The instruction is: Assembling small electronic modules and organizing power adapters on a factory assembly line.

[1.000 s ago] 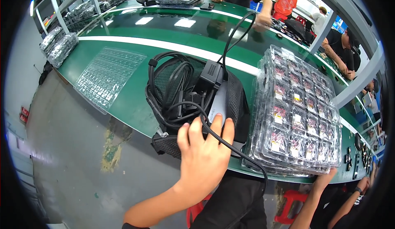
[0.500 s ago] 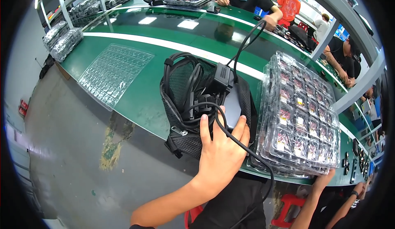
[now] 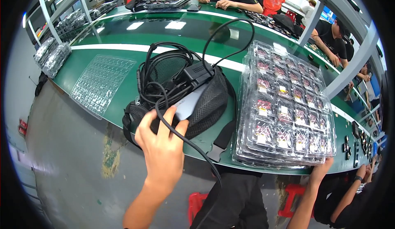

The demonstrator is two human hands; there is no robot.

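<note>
A black mesh bag (image 3: 212,111) sits at the near edge of the green bench, its opening crowded with black cables, a black box-shaped adapter (image 3: 198,73) and a flat silver-grey device (image 3: 190,104). My left hand (image 3: 161,148) curls its fingers over the bag's near rim, against the device, under a loose black cable (image 3: 187,140). To the right stands a stack of clear plastic trays (image 3: 284,109) with small parts in their pockets. At its near right corner my right hand (image 3: 321,169) grips the edge, some fingers hidden beneath. A strap with a buckle (image 3: 217,151) lies between bag and stack.
An empty clear tray (image 3: 103,83) lies left of the bag. Wrapped bundles (image 3: 53,58) stand at the far left end. Small black parts (image 3: 347,148) lie at the right. A grey frame post (image 3: 349,76) rises beyond the stack. Co-workers sit across the bench.
The bag has shifted left with my left hand and tilted, baring the strap beside the trays. My view has swung slightly right. My right hand stays at the stack's corner.
</note>
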